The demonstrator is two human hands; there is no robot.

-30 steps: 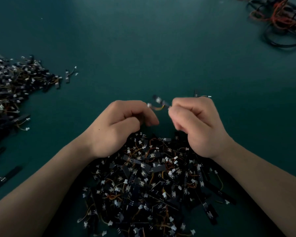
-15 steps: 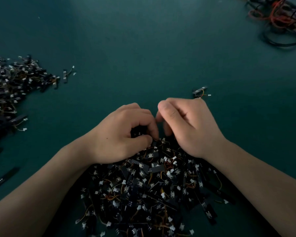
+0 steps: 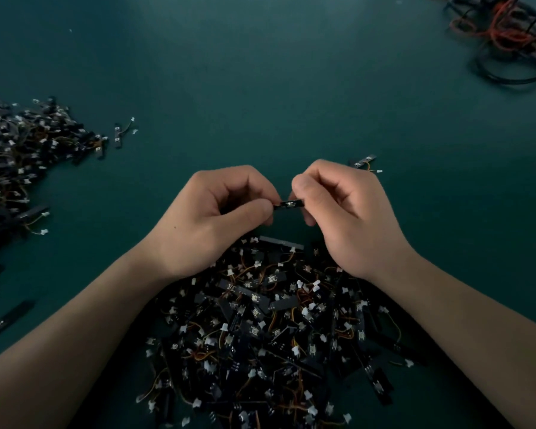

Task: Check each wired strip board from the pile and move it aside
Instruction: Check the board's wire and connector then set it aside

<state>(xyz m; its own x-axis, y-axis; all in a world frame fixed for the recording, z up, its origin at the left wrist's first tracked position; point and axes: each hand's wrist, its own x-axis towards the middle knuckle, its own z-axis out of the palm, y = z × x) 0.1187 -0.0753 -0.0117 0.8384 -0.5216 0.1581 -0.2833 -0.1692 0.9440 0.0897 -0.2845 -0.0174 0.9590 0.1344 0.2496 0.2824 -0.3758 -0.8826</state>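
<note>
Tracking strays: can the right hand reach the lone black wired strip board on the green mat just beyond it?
Probably: the lone strip board lies just past the right hand, only bare mat between. But that hand and the left hand pinch another black strip board; it must release first.

The left hand point(image 3: 211, 218) and right hand point(image 3: 350, 212) pinch 1 strip board point(image 3: 289, 205) above the pile point(image 3: 260, 329).

counter point(image 3: 260, 88): matt teal, cloth-like
strip board point(image 3: 290, 205): black, slightly glossy
pile point(image 3: 260, 335): white plastic plugs, orange insulated wires
</note>
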